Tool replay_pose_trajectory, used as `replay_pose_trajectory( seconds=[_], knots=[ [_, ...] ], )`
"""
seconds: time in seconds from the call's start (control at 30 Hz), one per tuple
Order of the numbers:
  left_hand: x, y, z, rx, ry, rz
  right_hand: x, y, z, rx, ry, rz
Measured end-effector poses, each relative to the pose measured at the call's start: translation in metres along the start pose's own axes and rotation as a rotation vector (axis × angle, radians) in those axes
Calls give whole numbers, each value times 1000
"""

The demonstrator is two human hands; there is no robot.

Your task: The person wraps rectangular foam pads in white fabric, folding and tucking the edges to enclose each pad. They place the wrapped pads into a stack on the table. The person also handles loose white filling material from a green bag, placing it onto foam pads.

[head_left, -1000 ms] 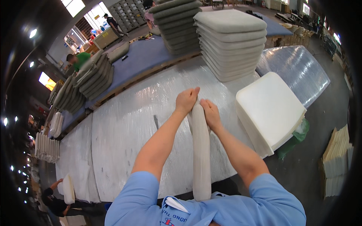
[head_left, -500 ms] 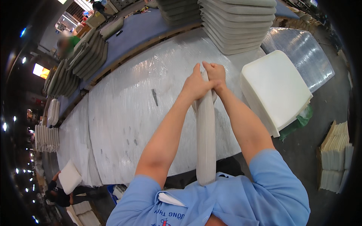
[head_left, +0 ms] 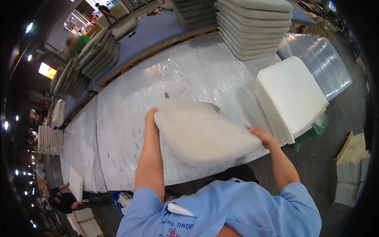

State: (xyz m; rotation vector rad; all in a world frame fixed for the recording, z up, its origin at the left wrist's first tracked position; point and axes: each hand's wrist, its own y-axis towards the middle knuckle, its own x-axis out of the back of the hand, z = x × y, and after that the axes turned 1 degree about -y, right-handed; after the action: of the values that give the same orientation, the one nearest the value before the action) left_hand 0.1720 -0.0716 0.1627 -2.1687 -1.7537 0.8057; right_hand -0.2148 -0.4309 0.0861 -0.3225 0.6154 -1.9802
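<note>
A light beige seat cushion [head_left: 205, 134] is held tilted above the plastic-wrapped table [head_left: 122, 130], its broad face toward me and slightly blurred. My left hand [head_left: 151, 117] grips its far left corner. At its right corner, my right hand [head_left: 262, 137] is closed on the edge, fingers on top. A small flap of fabric stands up along the cushion's far edge. Right of my right hand stands a pile of white foam pads [head_left: 293, 93]. Past the cushion rises a tall stack of beige cushions [head_left: 252, 29].
A blue-topped bench [head_left: 152, 33] runs along the far side, bearing more cushion stacks [head_left: 100, 55]. Foam sheets [head_left: 351, 168] are piled on the floor at right. A co-worker [head_left: 63, 199] at lower left holds a white pad; another person in green [head_left: 81, 42] is beyond the bench.
The cushion was upright and edge-on, with both hands together at its far end. Now it is turned broadside, and my hands have spread apart to opposite corners.
</note>
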Motion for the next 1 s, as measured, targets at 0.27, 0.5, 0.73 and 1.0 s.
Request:
replay_pose_trajectory(
  seconds=[0.27, 0.5, 0.73, 1.0],
  knots=[
    [69, -79, 128, 189, -270, 90, 0, 8, 81, 375, 550, -244],
    [107, -156, 181, 316, -339, -268, -71, -44, 117, 357, 28, -362],
    [104, -243, 116, -276, -188, -54, -94, -56, 79, 387, -54, -369],
    [101, -273, 110, -385, 78, -55, -84, -77, 78, 292, -73, -173]
  ],
)
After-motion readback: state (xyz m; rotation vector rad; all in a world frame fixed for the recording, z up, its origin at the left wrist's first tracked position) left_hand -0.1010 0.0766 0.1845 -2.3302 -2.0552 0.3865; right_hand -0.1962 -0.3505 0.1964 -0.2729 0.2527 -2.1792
